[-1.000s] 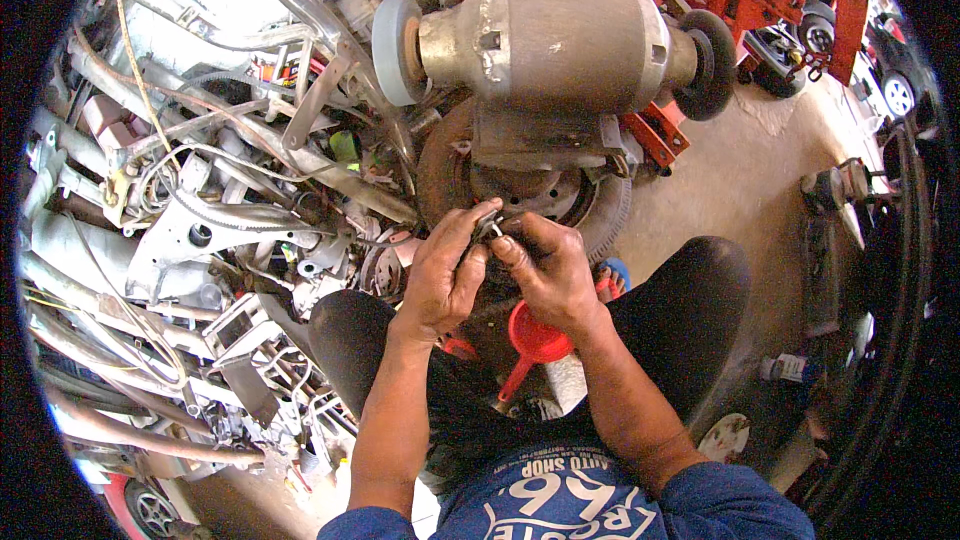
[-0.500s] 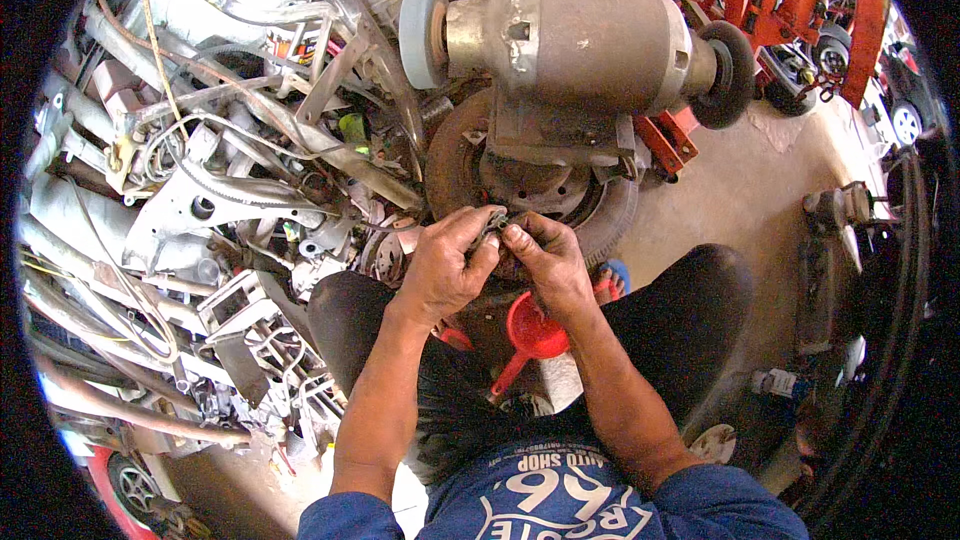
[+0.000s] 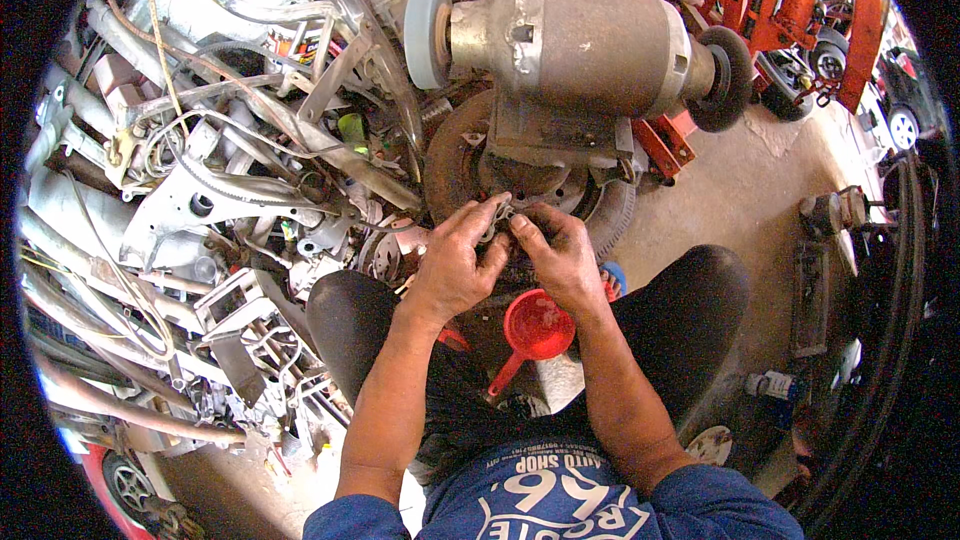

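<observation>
Both hands meet in the middle, pinching a small grey metal part (image 3: 503, 217) whose kind I cannot make out. My left hand (image 3: 460, 262) grips it between thumb and fingers from the left. From the right, the thumb and forefinger of my right hand (image 3: 556, 255) press on it. Just beyond the hands stands a bench grinder (image 3: 600, 45) with a grey grinding wheel (image 3: 428, 35) at its left end and a dark round wheel (image 3: 727, 78) at its right end. Between my knees, below my right hand, sits a red plastic dipper (image 3: 540, 325).
The grinder's base rests on a wheel with a tire (image 3: 455, 165). Scrap metal, pipes and a white control arm (image 3: 215, 202) pile up on the left. Orange-red metal frames (image 3: 780, 0) stand far right. On the right floor lie a bottle (image 3: 775, 384) and metal parts.
My left hand has turned slightly, its fingers reaching a little higher, and both hands have shifted slightly while staying together on the small metal part.
</observation>
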`<state>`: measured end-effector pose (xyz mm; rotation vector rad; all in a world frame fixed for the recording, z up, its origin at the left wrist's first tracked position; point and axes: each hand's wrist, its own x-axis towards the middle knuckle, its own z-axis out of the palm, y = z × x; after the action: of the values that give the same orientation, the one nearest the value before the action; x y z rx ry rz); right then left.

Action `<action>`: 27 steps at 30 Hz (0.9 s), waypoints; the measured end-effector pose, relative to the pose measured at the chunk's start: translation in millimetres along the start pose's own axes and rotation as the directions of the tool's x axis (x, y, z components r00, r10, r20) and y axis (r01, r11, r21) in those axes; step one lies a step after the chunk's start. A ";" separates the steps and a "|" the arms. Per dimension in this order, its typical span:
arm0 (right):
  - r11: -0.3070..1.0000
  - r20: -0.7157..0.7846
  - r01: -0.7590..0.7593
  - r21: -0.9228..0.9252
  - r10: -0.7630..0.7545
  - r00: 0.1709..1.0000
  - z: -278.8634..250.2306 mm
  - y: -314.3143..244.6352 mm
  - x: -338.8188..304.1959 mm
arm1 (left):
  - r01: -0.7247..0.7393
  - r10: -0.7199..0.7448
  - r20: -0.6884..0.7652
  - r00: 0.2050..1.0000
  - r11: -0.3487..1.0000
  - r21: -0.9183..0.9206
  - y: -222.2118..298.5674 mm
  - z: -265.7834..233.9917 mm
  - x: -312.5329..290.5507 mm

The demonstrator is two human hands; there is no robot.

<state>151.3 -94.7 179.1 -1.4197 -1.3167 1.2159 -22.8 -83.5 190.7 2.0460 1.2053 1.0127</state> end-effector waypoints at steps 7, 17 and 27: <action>0.985 -0.110 0.058 -0.161 -0.077 0.991 -2.6 -6.7 -1.0 | 0.045 -0.039 0.068 0.997 0.995 -0.085 1.3 1.7 -0.9; 0.999 -0.142 0.049 0.007 -0.048 0.989 3.5 23.3 5.3 | -0.035 0.041 0.033 0.999 0.984 -0.178 5.6 -6.6 6.4; 0.984 -0.064 0.024 0.178 -0.013 0.998 9.0 31.6 -3.1 | 0.054 -0.025 0.112 0.993 0.963 -0.263 9.3 -20.5 4.0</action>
<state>148.6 -101.4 146.9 -1.3044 -1.1457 1.2344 -34.0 -82.4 210.6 1.8353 0.9919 0.9748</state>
